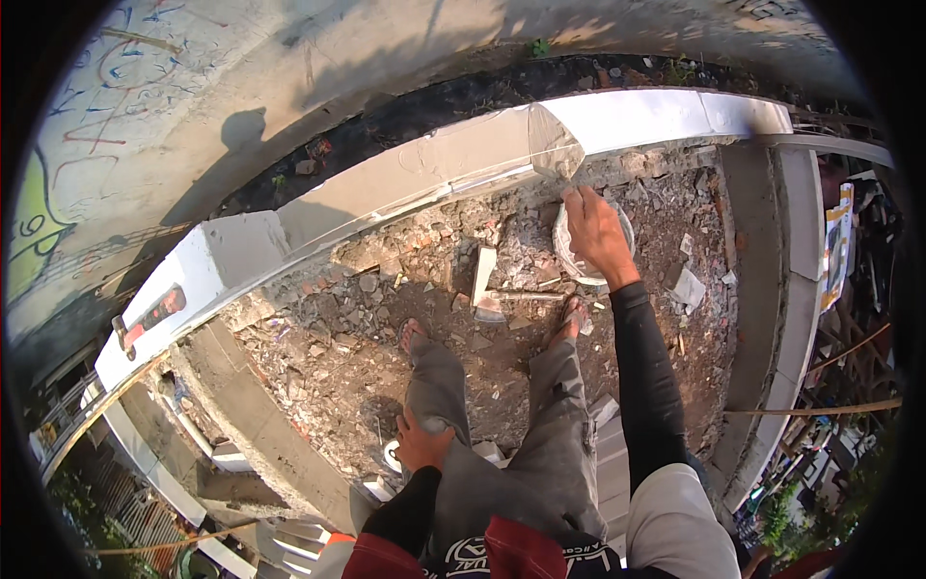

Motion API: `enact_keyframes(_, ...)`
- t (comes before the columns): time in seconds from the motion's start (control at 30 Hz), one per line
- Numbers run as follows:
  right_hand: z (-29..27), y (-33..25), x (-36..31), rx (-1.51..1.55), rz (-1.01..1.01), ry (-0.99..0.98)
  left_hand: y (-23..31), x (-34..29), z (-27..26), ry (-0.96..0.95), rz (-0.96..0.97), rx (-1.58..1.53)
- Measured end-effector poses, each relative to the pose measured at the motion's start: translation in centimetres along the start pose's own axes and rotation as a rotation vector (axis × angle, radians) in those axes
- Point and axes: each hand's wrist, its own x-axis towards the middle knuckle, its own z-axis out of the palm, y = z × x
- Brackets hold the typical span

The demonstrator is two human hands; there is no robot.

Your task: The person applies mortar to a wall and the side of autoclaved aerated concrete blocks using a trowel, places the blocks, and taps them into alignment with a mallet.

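Observation:
My right hand (600,238) reaches forward over a round whitish bucket (562,253), its fingers pressed together near the inner face of a low block wall (424,159). What they hold, if anything, is too small to make out. A thin line runs along the wall's inner side toward that spot. My left hand (422,442) lies on my left knee, fingers spread over the grey trousers (502,482), holding nothing. Between my feet and the wall lies a tool with a wooden handle (526,295) beside a pale flat piece (484,275).
Broken rubble (328,376) covers the ground inside the walls. A red and black tool (149,320) rests on the wall top at the left. A side wall (796,289) borders the right. Beyond the front wall stands a tall painted wall (241,77). Pale shards (689,288) lie at right.

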Motion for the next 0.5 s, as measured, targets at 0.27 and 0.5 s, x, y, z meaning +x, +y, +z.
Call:
enact_keyframes(0.27, -1.8, 9.2, -12.1, 0.532, 0.366, -0.044, 3.8, -1.3, -0.5, -0.072, -0.009, 0.157)
enact_keyframes(0.5, 5.4, 18.1, -17.7, 0.145, 0.637, -0.234, 6.3, -3.8, 2.6, -0.04, -0.073, 0.375)
